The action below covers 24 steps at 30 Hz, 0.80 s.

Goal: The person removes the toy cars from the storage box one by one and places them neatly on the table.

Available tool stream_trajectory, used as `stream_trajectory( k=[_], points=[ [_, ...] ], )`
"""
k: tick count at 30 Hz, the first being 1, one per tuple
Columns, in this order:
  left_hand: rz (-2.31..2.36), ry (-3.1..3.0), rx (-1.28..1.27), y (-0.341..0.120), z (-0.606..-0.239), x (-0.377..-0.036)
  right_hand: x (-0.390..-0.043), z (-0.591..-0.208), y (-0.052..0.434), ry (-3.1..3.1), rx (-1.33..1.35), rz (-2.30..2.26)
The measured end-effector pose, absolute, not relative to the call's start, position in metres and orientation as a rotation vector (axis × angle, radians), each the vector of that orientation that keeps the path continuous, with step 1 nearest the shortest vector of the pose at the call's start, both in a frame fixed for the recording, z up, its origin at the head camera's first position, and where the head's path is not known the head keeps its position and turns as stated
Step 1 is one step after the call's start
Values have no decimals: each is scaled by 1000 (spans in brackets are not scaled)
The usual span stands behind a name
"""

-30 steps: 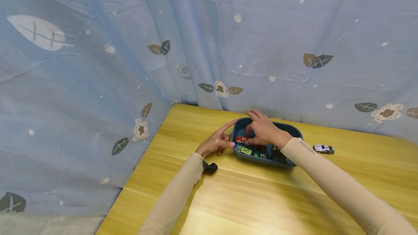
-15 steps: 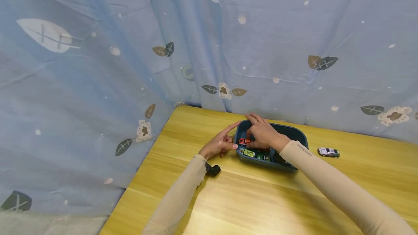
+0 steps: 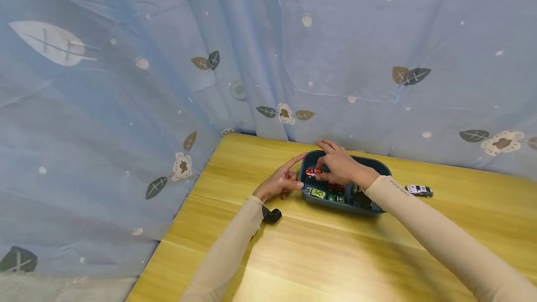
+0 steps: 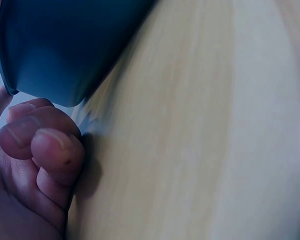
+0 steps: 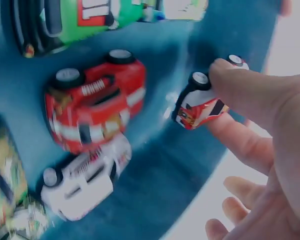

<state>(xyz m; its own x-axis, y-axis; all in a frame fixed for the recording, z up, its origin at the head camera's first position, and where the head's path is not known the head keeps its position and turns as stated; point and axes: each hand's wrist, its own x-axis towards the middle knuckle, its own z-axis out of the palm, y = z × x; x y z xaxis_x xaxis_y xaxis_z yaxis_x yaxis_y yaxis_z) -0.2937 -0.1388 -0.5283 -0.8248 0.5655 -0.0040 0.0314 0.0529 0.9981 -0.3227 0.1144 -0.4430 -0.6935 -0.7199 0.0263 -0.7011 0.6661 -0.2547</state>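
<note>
A dark blue bin (image 3: 327, 205) holding several toy cars stands on the wooden table. My right hand (image 3: 341, 167) reaches in at its left part, pinching a red-and-white toy car (image 5: 202, 110) between thumb and index finger; the other fingers are spread. Beside that car in the right wrist view lie a red car (image 5: 97, 107), a white car (image 5: 82, 185) and a green car (image 5: 77, 22). At the bin's left end, my left hand (image 3: 277, 184) touches the rim with a straight index finger and thumb set apart. Its remaining fingers are curled beneath, outside the wall.
On the table (image 3: 302, 250), right of the bin, sits a silver-and-black toy car (image 3: 418, 190). A patterned blue curtain (image 3: 344, 59) hangs behind and to the left. Near the left wrist shows a black device (image 3: 272, 216).
The red-and-white car has shifted slightly toward the back of the bin, with my right hand at it. My left hand keeps its place at the bin's left end.
</note>
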Motion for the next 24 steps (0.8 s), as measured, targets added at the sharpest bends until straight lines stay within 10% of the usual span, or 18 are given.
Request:
stream_trajectory(
  k=[24],
  points=[
    [1835,1933,606,-137,-527,-292,-279,-393,269,2999,-1044,-219]
  ],
)
